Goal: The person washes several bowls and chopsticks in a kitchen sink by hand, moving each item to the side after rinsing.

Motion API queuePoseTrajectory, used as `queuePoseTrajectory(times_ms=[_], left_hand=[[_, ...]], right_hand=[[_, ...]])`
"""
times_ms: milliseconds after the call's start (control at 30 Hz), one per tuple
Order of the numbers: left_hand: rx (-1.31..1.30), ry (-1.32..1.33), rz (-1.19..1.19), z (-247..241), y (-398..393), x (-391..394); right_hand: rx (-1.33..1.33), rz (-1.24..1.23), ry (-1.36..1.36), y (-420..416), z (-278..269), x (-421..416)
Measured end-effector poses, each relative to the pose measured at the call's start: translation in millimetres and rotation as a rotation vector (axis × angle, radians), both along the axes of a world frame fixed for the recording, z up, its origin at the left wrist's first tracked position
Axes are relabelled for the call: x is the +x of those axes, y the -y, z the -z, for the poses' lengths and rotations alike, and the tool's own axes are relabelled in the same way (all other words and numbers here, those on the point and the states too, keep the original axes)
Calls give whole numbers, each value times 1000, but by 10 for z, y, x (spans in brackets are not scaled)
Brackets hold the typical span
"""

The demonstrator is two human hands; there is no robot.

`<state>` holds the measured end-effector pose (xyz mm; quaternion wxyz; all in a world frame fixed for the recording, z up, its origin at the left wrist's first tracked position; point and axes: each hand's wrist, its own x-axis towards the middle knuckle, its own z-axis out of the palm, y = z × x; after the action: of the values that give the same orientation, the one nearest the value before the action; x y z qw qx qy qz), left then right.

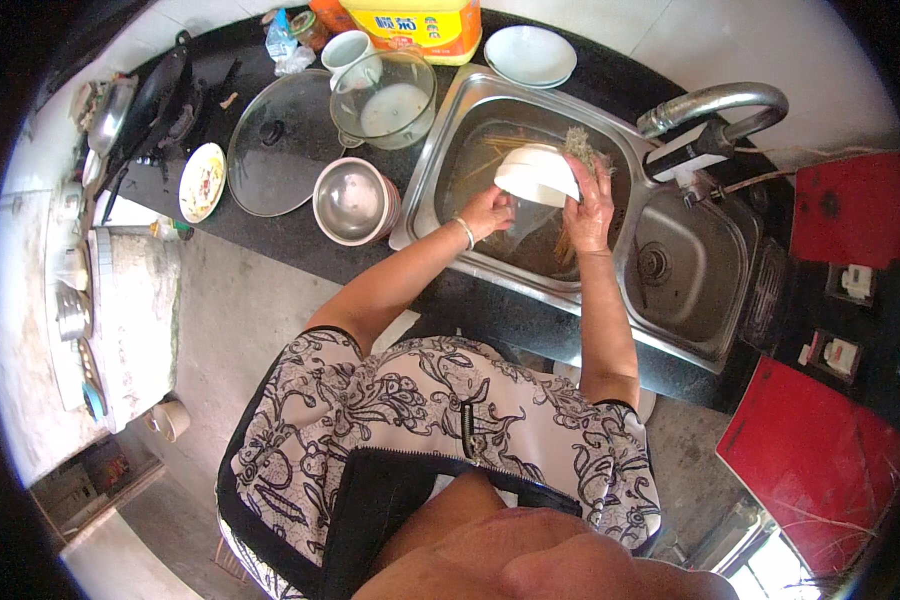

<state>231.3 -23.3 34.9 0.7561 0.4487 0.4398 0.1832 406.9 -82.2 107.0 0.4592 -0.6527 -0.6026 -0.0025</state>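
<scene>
Over the larger basin of a stainless steel double sink [420,180], my left hand [489,213] holds the lower left edge of a white bowl [538,174], tilted on its side. My right hand [592,212] grips the bowl's right side and has a fibrous scrubber [586,144] at its fingertips. Beneath the bowl, chopsticks [504,141] lie in the water of the basin; other things under the surface are hard to make out. A bracelet circles my left wrist.
The faucet [712,97] arches behind the smaller basin [682,255]. Left of the sink stand a metal-lined bowl [351,201], a glass pot [390,105], a glass lid [277,150] and a plate of food [202,182]. White plates [530,54] and a yellow jug [420,30] stand behind.
</scene>
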Motion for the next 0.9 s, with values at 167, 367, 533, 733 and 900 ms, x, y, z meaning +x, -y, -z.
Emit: queuePoseTrajectory(times_ms=[167,367,533,733,900], left_hand=[[742,-694,613,106,-109,-149],[1160,-640,68,-63,-62,-156],[890,-334,162,-495,-188,-71],[715,-358,155,-704,-235,16],[659,-133,-18,-645,-146,133]], right_hand=[[64,5,126,-46,-135,-19],[54,9,175,-42,-199,-6],[-33,-50,160,-10,-192,-8],[-15,9,-94,-66,-26,-24],[-387,148,-1248,-149,230,-274]])
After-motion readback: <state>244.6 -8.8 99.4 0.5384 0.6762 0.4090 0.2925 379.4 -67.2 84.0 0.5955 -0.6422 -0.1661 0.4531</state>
